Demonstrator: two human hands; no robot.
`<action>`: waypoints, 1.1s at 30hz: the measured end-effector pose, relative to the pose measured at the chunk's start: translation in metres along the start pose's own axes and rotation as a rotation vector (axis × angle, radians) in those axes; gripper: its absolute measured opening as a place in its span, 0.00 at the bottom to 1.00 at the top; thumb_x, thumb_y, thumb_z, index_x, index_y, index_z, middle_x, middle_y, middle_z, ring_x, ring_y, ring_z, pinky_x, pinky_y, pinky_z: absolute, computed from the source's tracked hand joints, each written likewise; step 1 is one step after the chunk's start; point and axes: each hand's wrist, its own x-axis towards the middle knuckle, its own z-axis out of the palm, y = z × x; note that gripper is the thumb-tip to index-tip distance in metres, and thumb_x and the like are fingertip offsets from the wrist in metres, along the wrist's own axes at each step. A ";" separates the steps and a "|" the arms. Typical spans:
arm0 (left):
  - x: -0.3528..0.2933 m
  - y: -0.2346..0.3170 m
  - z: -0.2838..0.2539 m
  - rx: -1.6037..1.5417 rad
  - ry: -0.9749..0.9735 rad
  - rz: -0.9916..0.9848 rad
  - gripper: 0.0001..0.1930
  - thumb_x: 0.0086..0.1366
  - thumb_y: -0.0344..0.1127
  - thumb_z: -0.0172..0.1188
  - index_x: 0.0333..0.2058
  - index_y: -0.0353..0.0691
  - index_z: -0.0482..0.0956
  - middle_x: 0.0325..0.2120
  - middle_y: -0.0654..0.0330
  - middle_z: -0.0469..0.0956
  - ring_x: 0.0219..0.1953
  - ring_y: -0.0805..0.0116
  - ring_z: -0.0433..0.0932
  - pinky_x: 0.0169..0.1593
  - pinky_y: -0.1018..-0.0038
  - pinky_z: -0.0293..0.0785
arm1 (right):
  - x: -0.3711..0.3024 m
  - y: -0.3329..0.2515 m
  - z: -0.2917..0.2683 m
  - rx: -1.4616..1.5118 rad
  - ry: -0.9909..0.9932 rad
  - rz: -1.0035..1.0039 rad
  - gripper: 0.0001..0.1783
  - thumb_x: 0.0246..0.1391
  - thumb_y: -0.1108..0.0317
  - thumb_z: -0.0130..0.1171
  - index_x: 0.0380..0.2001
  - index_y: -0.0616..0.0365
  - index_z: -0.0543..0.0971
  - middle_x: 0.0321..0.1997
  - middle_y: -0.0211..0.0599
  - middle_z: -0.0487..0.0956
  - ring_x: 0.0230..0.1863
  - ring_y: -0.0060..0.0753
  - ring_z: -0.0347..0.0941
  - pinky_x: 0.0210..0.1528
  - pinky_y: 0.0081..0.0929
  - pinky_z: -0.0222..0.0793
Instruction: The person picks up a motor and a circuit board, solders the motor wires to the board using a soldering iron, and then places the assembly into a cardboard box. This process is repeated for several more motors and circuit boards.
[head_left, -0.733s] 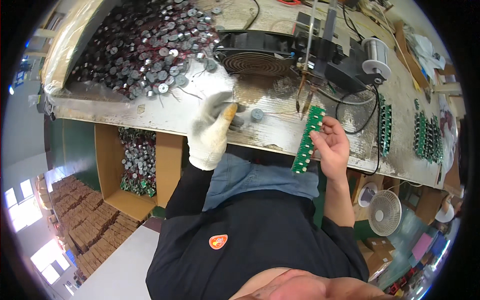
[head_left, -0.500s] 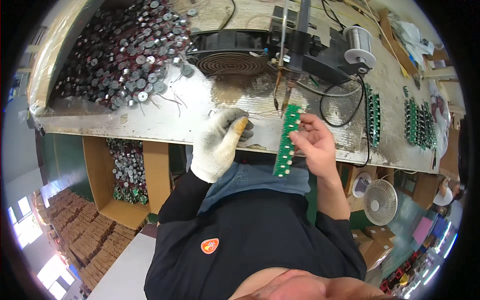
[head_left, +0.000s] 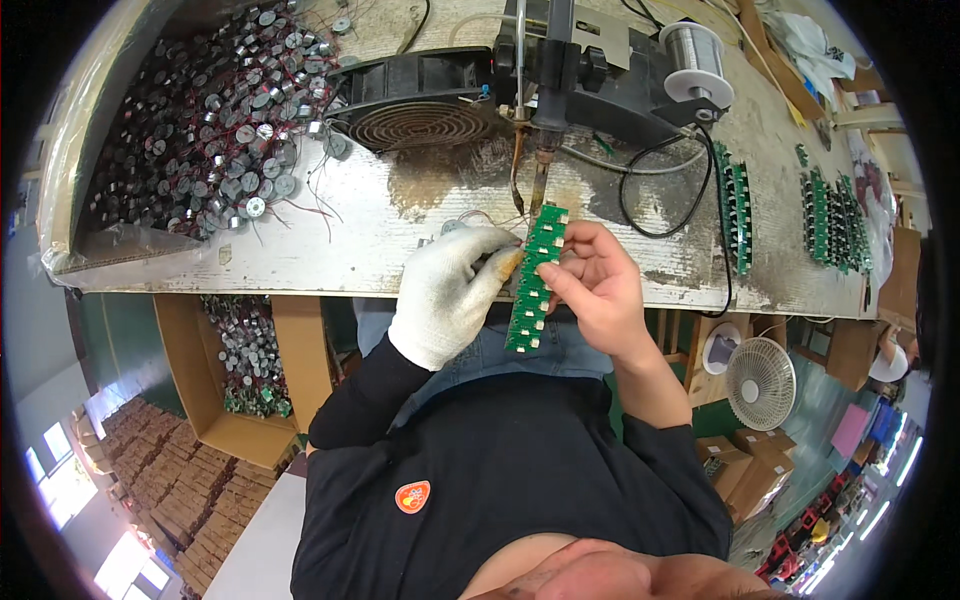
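My right hand (head_left: 598,290), bare, is closed on a long green circuit board strip (head_left: 541,265), its thumb on the face. The strip stands tilted at the table's front edge, its top end just below the tip of a soldering iron (head_left: 541,175). My left hand (head_left: 450,295), in a white glove with a stained thumb, is pinched at the strip's left edge. Thin wires (head_left: 487,214) show by its fingers, running toward the iron tip; what else it holds is hidden. Just beyond the glove sits a small round metal part (head_left: 452,226), partly covered.
Many small round motors (head_left: 240,140) with red wires are heaped at the far left. A black fan (head_left: 420,125) and a solder spool (head_left: 694,60) flank the iron's stand. More green board strips (head_left: 736,215) lie at the right. Below the table is a cardboard box (head_left: 300,365) of parts.
My left hand has come up against the strip, its thumb now at the strip's edge. My right hand has brought the strip left, toward the glove and under the iron tip. The view has shifted slightly.
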 end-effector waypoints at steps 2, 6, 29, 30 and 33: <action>0.001 0.000 0.000 -0.077 0.003 -0.018 0.05 0.61 0.29 0.57 0.34 0.34 0.78 0.25 0.54 0.76 0.25 0.64 0.76 0.31 0.74 0.70 | 0.000 0.000 0.000 -0.002 -0.002 0.002 0.17 0.57 0.79 0.55 0.48 0.67 0.66 0.41 0.38 0.74 0.33 0.20 0.75 0.28 0.15 0.71; 0.001 0.003 -0.001 -0.135 -0.002 -0.125 0.06 0.62 0.30 0.58 0.33 0.33 0.78 0.25 0.55 0.75 0.26 0.68 0.74 0.32 0.75 0.70 | 0.000 0.002 0.002 0.005 0.010 -0.011 0.17 0.57 0.79 0.55 0.48 0.67 0.66 0.41 0.38 0.74 0.33 0.19 0.75 0.28 0.15 0.71; 0.015 0.008 -0.002 -0.285 0.028 -0.206 0.07 0.58 0.29 0.59 0.29 0.30 0.77 0.22 0.60 0.76 0.26 0.79 0.73 0.31 0.80 0.69 | 0.006 -0.001 0.008 -0.032 0.073 -0.111 0.16 0.55 0.80 0.56 0.46 0.66 0.65 0.40 0.36 0.73 0.31 0.17 0.73 0.27 0.14 0.69; 0.015 0.009 -0.002 -0.285 0.028 -0.206 0.07 0.58 0.29 0.59 0.29 0.30 0.77 0.22 0.60 0.76 0.26 0.79 0.73 0.31 0.80 0.69 | 0.007 -0.002 0.008 -0.032 0.072 -0.111 0.16 0.55 0.80 0.56 0.46 0.66 0.65 0.40 0.36 0.73 0.31 0.17 0.73 0.27 0.14 0.69; 0.014 0.009 -0.002 -0.247 0.028 -0.174 0.07 0.58 0.30 0.59 0.29 0.30 0.77 0.22 0.61 0.76 0.26 0.80 0.72 0.30 0.80 0.69 | 0.006 -0.002 0.008 -0.036 0.066 -0.134 0.16 0.55 0.81 0.56 0.46 0.66 0.65 0.40 0.36 0.73 0.31 0.17 0.73 0.27 0.14 0.69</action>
